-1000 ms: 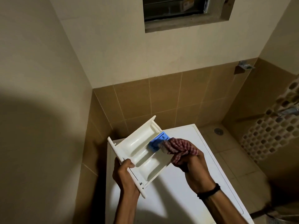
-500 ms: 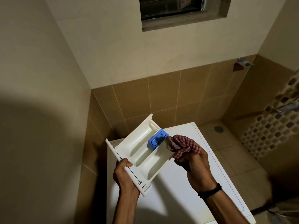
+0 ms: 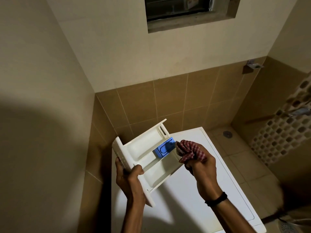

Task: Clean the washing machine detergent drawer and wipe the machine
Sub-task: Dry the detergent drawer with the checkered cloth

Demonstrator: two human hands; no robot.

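Left hand (image 3: 130, 179) gripping white detergent drawer (image 3: 148, 157) by its front panel above washing machine (image 3: 193, 190), right hand (image 3: 202, 167) clutching checked cloth (image 3: 190, 151) beside blue insert (image 3: 165, 147)

Home bathroom, laundry corner.
Tan wall tiles (image 3: 170, 98), a floor drain (image 3: 227, 134), a tap (image 3: 301, 111) and a washer (image 3: 181, 199) marked it.

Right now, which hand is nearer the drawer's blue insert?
Right. The right hand, gripping the checked cloth, sits just beside the blue insert; the left hand grips the detergent drawer at its opposite, front end.
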